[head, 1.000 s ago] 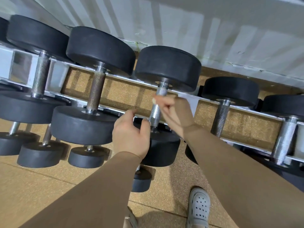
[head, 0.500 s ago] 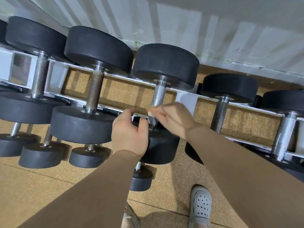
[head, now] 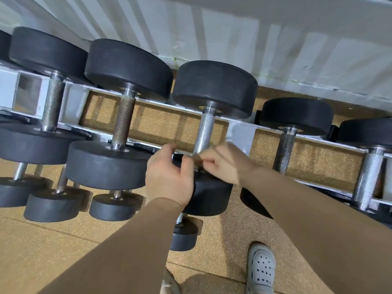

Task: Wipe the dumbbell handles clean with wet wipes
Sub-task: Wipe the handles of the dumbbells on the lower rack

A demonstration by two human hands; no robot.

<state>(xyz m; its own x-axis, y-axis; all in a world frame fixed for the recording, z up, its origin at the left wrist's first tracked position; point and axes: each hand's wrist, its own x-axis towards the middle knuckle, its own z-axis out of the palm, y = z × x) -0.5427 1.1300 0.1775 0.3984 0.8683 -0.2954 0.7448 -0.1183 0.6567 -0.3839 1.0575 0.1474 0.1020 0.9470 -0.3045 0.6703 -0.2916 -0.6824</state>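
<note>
Dumbbell heads (head: 214,90) are matt black rubber; the handle (head: 204,132) is knurled, shiny metal.

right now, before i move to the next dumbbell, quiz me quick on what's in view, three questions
1. True or false: the left hand grips the dumbbell while the right hand pinches a pale wipe at the near end of its handle.
2. Where is the brownish handle? A: just left of the handle at the hands. B: just right of it. C: far right.
3. What is the grey item on the floor, lower right?

Key: 1 true; 2 A; 3 a perforated shoe.
</note>
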